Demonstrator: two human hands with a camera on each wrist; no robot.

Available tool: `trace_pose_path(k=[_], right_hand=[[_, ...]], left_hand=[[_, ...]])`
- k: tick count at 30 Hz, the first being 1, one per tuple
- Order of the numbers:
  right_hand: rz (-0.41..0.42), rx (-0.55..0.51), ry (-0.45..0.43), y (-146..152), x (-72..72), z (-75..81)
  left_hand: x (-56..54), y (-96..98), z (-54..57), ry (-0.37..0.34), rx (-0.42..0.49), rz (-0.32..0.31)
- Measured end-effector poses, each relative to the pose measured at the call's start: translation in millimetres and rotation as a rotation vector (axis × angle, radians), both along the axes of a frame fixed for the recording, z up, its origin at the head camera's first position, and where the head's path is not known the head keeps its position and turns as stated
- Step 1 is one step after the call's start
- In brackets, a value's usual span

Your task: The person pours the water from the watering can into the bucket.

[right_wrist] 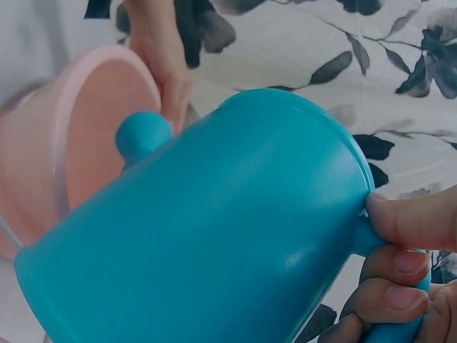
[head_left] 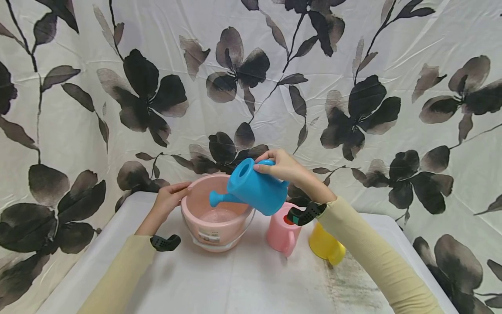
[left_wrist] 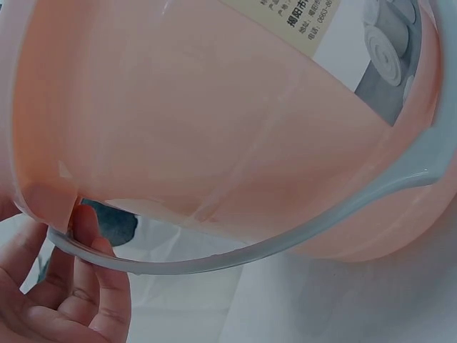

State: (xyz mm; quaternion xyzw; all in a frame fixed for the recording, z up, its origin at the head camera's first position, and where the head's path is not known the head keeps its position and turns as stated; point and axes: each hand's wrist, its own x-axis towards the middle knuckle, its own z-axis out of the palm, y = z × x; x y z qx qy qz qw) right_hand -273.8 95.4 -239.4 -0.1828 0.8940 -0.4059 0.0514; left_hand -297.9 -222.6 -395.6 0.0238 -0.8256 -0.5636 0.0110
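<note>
In the head view a blue watering can [head_left: 259, 192] is tilted leftward over a pink bucket [head_left: 229, 232], its spout reaching inside the rim. My right hand [head_left: 285, 166] grips the can's handle; the right wrist view has the thumb [right_wrist: 418, 221] against the handle's upper end and fingers curled round it. My left hand [head_left: 169, 199] holds the bucket's left rim. Seen from the left wrist, the fingers [left_wrist: 78, 293] curl under that rim beside the end of the pale bail handle [left_wrist: 207, 264]. Clear water seems to lie in the bucket's bottom. No stream from the spout can be made out.
Right of the bucket stands a pink handled can [head_left: 278, 233] with something red inside. Beside it is a yellow handled vessel [head_left: 323, 244], partly behind the right forearm. A white cloth [head_left: 235, 283] covers the table, stained at right. A floral curtain [head_left: 290, 117] hangs behind.
</note>
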Motion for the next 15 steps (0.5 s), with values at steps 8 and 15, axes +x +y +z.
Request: trace_pose_path(k=[8,15], right_hand=[[-0.014,0.003,-0.015,0.3,-0.4,1.3],[-0.018,0.004,0.003,1.5,-0.6,2.1]], left_hand=[[-1.0,-0.1,-0.6,-0.002,-0.009,0.003],[-2.7,1.4,-1.1,-0.005,0.0,0.007]])
